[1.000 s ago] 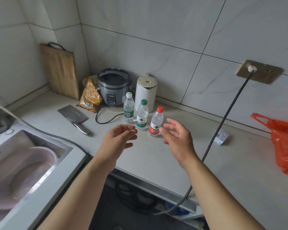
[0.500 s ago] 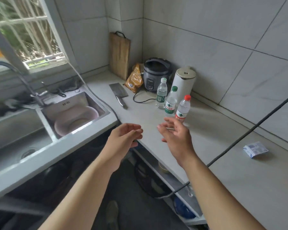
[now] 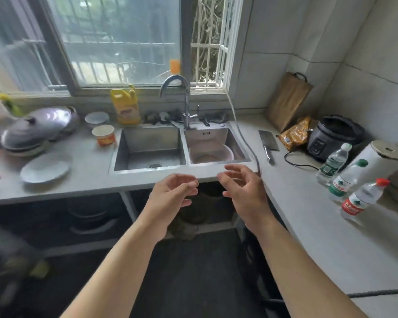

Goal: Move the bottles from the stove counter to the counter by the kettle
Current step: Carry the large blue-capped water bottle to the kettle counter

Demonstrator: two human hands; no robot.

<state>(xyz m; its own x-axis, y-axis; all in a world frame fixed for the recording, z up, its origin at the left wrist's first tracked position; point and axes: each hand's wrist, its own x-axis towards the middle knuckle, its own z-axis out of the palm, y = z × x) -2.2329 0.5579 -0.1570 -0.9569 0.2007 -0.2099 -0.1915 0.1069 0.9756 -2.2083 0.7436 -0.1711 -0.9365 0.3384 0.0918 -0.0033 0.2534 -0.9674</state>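
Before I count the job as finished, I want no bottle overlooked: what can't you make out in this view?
- Stove counter: out of the head view; only the left edge shows, blurred by motion around the pots.
- Labels on the three bottles by the kettle: too small and smeared to read.
- Space under the sink: too dark, partly behind the empty left hand and right hand.

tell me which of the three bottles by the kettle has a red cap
The red-capped bottle, with a red label, stands at the near end of the row. The other two, the middle bottle and the far bottle, carry green labels.
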